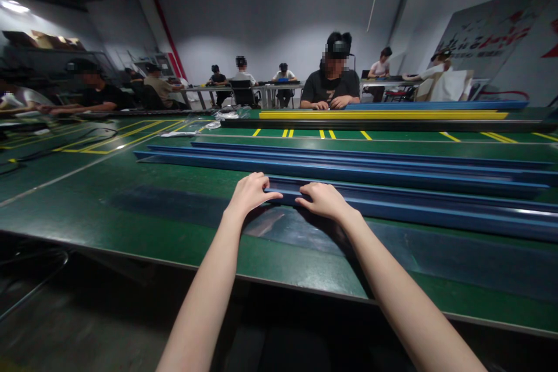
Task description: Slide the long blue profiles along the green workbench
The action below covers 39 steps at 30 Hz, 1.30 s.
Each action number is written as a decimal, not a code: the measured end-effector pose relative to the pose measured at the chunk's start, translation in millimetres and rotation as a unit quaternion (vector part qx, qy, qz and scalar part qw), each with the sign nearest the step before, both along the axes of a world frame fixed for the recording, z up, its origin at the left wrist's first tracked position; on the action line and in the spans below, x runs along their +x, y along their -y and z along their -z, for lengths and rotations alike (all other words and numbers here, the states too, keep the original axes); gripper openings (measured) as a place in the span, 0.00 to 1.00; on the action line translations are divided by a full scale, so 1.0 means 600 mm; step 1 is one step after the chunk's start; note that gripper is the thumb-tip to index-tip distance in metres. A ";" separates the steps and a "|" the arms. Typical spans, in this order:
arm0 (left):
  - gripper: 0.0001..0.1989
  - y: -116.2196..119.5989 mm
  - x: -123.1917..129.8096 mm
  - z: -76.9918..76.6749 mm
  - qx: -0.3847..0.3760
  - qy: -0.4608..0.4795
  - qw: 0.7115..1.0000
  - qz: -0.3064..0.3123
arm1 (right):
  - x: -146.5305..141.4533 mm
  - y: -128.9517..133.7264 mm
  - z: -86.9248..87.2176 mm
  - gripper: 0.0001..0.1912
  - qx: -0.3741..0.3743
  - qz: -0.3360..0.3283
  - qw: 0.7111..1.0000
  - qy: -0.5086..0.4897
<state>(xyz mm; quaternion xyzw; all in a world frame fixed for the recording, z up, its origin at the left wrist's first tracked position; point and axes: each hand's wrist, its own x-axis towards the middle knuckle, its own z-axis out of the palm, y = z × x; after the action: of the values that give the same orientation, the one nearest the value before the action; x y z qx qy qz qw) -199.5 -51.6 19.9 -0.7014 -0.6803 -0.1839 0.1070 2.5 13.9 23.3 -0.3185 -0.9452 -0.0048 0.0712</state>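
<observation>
A long blue channel-shaped strip (418, 210) lies across the table, running off to the right edge of the view. At its left end my left hand (251, 190) is closed round it, with the thumb along the near side and the fingers over the far side. My right hand (325, 200) grips the same strip a short way to the right, its thumb pointing toward the left one. Both hands partly cover that end. Under and in front of them, a dark glossy flat band (453, 253) stretches along the tabletop.
Behind the held piece, more blue channel strips (349, 170) lie side by side on the green table (108, 215). Farther back are a black strip (392, 125), a yellow strip (383, 115) and clear plastic wrapping (213, 125). A person (333, 84) sits opposite; several others work beyond.
</observation>
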 end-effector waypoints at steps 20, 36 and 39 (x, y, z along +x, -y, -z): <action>0.21 -0.012 -0.008 0.011 -0.034 0.087 0.995 0.041 | -0.001 0.004 -0.005 0.16 -0.006 0.007 1.000 0.014; 0.21 -0.011 -0.006 0.008 -0.025 0.039 0.998 0.034 | -0.001 0.005 -0.006 0.16 -0.010 0.014 1.000 0.019; 0.21 -0.008 -0.004 0.005 -0.015 0.008 1.000 0.022 | -0.001 0.006 -0.006 0.17 -0.010 0.013 1.000 0.020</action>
<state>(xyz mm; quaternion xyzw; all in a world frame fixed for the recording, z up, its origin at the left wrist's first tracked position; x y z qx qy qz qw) -201.9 -47.1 17.0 -0.7162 -0.6681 -0.1820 0.0872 1.7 10.4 27.0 -0.3315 -0.9421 -0.0025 0.0494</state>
